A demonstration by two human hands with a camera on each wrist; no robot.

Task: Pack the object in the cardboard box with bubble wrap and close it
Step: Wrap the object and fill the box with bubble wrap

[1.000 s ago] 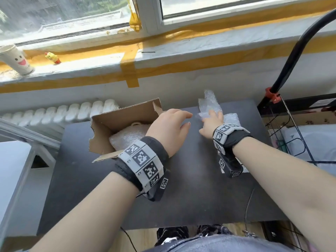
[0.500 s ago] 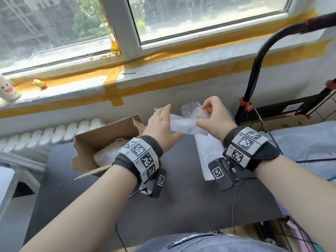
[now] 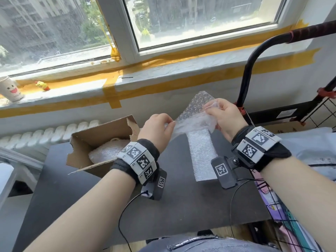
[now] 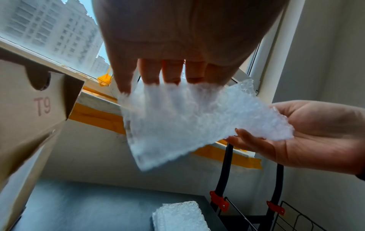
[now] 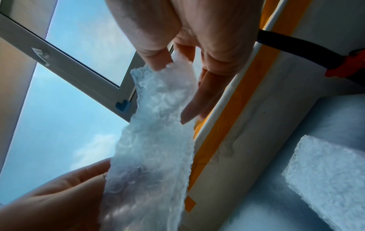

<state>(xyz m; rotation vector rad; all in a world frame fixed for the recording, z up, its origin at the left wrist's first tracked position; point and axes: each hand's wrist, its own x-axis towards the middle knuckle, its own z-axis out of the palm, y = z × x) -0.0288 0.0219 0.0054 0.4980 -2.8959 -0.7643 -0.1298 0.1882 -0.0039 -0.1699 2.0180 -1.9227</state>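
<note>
- Hands meet above the table (image 3: 112, 211) — the left hand (image 3: 156, 129) pinches one edge of a bubble wrap sheet (image 3: 195, 118), the right hand (image 3: 226, 116) pinches the other.
- Just below lies a folded strip of wrap (image 3: 201, 154).
- Left of it, the cardboard box (image 3: 98, 138) stands open with a wrapped object (image 3: 107, 151) inside.

A dark table (image 3: 181, 206) bears an open cardboard box (image 3: 94, 135) and folded bubble wrap (image 3: 201, 155).

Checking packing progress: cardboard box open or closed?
Open. The cardboard box has its flaps up, and bubble wrap shows inside. Both hands hold another sheet above the table.
</note>
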